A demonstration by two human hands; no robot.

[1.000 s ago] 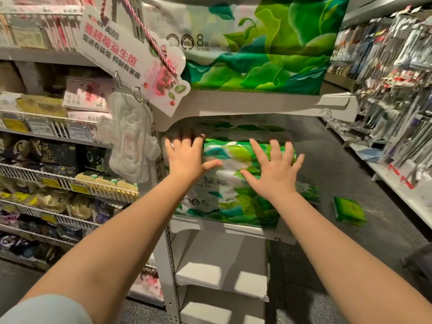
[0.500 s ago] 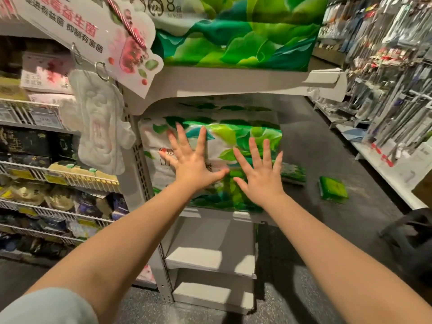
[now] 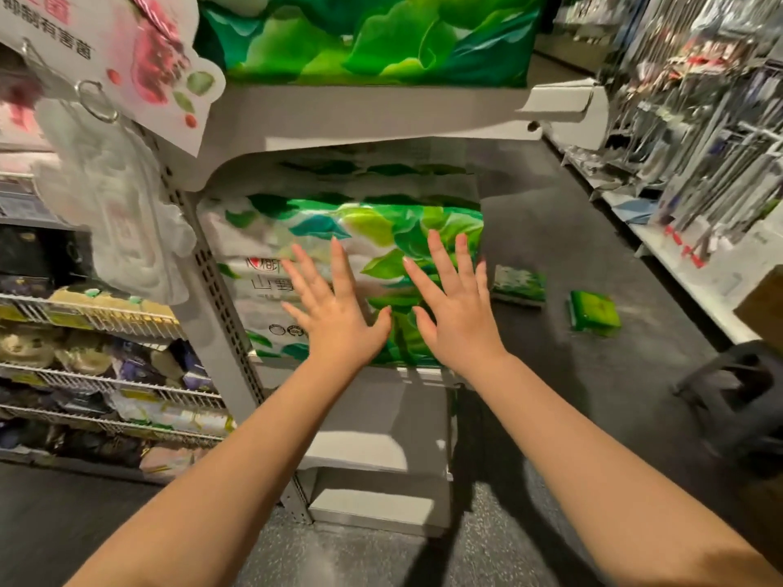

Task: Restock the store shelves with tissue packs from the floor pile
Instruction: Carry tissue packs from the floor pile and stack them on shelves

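The green leaf-print tissue pack (image 3: 339,264) sat on the middle shelf (image 3: 423,374), its front face at the near edge. Left hand (image 3: 339,319) and right hand (image 3: 459,319) were flat against it, fingers straight — gripping nothing. Risk: uneven pressing could skew the soft pack; two small green packs (image 3: 593,311) remained on the floor.

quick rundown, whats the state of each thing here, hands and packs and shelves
left hand: open, fingers spread, flat on the tissue pack
right hand: open, fingers spread, flat on the same pack
tissue pack: upright on the middle shelf, not gripped
top pack: standing on the shelf above
lower shelves: nothing on the parts that show
small green packs: lying on the floor, right of the shelf unit
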